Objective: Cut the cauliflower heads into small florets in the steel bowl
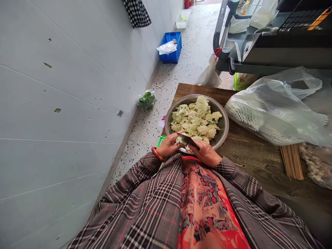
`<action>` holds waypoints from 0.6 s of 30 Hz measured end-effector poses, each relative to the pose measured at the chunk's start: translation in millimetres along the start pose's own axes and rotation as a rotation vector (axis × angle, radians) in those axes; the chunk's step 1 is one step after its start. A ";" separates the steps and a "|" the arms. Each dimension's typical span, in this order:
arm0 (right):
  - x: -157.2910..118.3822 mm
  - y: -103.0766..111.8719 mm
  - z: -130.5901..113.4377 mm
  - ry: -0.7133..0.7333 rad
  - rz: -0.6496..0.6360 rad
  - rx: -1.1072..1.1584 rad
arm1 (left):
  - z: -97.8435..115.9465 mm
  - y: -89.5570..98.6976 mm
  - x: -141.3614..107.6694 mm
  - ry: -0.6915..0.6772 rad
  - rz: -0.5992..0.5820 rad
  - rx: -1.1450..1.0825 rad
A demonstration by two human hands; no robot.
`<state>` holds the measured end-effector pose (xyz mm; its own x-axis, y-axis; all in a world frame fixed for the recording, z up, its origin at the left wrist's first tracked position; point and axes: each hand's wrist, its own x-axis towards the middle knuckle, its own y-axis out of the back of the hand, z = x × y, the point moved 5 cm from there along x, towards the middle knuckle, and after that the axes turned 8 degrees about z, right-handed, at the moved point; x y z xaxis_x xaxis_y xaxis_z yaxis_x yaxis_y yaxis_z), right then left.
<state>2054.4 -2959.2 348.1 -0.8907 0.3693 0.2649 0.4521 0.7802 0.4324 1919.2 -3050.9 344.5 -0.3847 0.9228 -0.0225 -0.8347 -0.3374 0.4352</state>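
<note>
A wide metal bowl [225,133] full of cauliflower florets [193,119] stands on the corner of a dark wooden table. Over its near rim, my left hand [169,145] is closed around a small cauliflower piece [178,140]; a reddish bangle circles that wrist. My right hand [206,153] grips a knife [188,140], whose dark blade points left and lies against the piece in my left hand. The knife's handle is hidden inside my fingers.
Right of the bowl, a clear plastic bag [272,107] holds produce in white foam netting. Beside it lie a bundle of wooden sticks [292,162] and another bag [316,166]. Bagged greens [146,99] and a blue crate [171,48] rest on the floor along the white wall [64,103].
</note>
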 end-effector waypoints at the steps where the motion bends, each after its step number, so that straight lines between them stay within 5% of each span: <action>1: -0.6 0.0 1.6 -0.028 0.028 0.011 | 0.3 -1.3 -0.4 -0.002 0.026 -0.004; 11: -0.1 -2.6 1.0 -0.056 0.106 0.028 | -3.3 -11.1 -0.6 0.144 0.119 -0.195; 18: -3.5 -4.9 3.5 -0.152 0.223 -0.090 | -12.5 -18.1 -0.6 0.254 0.372 -0.223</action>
<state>2055.2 -2962.5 342.1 -0.7625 0.6037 0.2327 0.6340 0.6253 0.4550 1929.6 -3047.6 325.4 -0.7328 0.6673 -0.1330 -0.6760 -0.6920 0.2533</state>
